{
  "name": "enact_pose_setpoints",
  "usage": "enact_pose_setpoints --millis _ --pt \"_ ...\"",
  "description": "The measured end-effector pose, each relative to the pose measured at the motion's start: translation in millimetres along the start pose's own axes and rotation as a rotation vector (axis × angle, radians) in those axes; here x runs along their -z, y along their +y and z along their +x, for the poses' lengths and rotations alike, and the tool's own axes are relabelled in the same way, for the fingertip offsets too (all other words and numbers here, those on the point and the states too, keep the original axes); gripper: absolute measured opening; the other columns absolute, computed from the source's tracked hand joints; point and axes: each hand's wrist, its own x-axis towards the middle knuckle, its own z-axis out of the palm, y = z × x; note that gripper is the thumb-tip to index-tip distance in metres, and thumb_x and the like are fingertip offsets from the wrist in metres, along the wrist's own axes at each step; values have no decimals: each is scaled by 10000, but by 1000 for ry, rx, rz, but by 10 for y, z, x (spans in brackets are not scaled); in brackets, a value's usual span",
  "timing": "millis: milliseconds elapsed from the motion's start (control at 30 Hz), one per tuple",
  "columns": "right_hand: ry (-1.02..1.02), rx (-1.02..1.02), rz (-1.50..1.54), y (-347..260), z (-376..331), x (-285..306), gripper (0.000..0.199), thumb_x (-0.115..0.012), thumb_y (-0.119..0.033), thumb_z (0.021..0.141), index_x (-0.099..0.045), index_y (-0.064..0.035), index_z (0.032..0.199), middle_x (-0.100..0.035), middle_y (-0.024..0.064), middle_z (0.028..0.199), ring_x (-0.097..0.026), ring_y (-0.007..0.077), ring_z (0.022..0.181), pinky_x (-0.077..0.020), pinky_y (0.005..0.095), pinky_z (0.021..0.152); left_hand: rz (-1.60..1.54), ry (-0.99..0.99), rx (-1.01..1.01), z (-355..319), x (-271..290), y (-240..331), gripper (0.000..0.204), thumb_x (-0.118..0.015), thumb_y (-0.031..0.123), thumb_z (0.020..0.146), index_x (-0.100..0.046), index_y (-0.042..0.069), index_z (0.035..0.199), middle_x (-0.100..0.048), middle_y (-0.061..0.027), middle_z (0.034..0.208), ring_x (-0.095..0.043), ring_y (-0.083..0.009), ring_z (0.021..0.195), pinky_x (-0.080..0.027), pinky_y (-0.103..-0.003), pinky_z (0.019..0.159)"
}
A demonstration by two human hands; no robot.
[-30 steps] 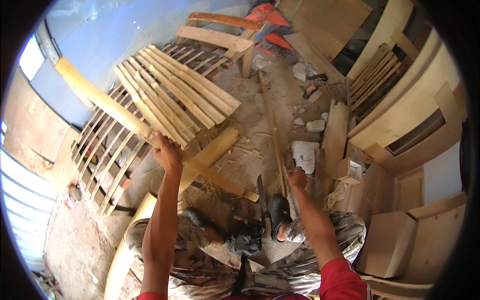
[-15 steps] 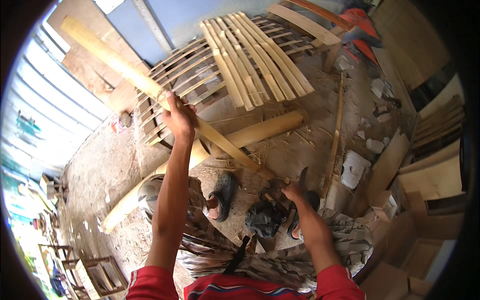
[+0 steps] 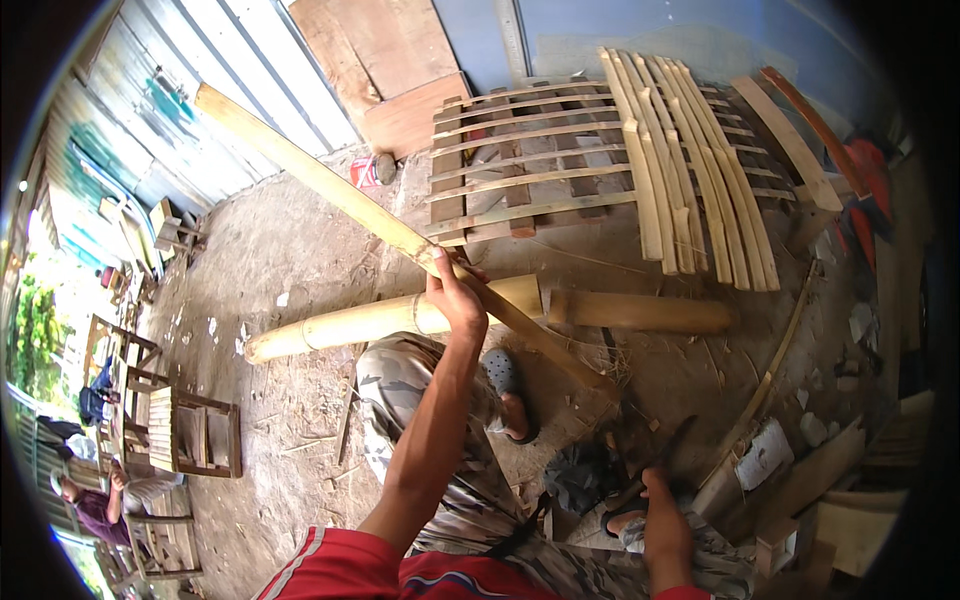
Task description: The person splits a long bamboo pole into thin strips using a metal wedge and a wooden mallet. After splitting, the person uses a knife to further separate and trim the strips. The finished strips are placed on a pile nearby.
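Note:
My left hand [image 3: 458, 298] is closed around the middle of a long split bamboo piece [image 3: 320, 180]. The piece slants from the upper left down to the littered ground near my feet. Low on the right, my right hand [image 3: 655, 488] is closed on a large knife whose dark, curved blade [image 3: 680, 438] points up and away from me, apart from the bamboo. The handle is mostly covered by my fingers. Two thick bamboo lengths lie on the dirt beyond my knee, a pale one [image 3: 370, 325] and a browner one [image 3: 640, 312].
A slatted wooden frame [image 3: 530, 208] bearing several bamboo strips [image 3: 665, 170] stands against the blue wall. A dark bag [image 3: 580, 478] sits between my feet. White blocks [image 3: 764, 454] and boards lie at right. Wooden chairs [image 3: 205, 435] and a seated person [image 3: 105, 510] are at left.
My view has turned left, so the frame and floor bamboo appear farther right and a seated person shows at left. Both hands keep their grips on the bamboo and the knife.

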Motion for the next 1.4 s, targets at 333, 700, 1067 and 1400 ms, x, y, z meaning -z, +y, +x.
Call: enact_pose_setpoints --millis 333,700,1067,1400 --pt "-198 134 294 94 -404 -123 518 -578 -303 884 -514 4 1296 -560 242 1261 -661 409 942 -557 470 761 25 112 64 31 3 -97 436 -563 478 950 -536 45 905 -539 -66 634 -545 -181 509 -450 -307 508" --pt "515 332 304 -74 -540 179 493 -715 -332 780 -626 20 1114 -646 244 1059 -611 425 1023 -489 466 869 146 -1 4 -44 -110 -224 424 -548 483 956 -557 63 899 -565 -74 642 -558 -176 539 -441 -289 534" --pt "363 262 214 -283 -378 -47 574 -800 -326 721 -613 28 1132 -607 256 1179 -575 419 1105 -478 449 943 212 42 -20 30 -127 -126 465 -594 503 919 -548 40 910 -559 -76 656 -560 -194 544 -468 -329 546" --pt "380 218 117 -463 -425 61 590 -704 -401 819 -592 10 1228 -600 258 1223 -566 386 1164 -473 461 964 166 148 -29 36 -173 -65 490 -554 556 918 -542 68 958 -532 -62 737 -549 -203 631 -458 -346 637"
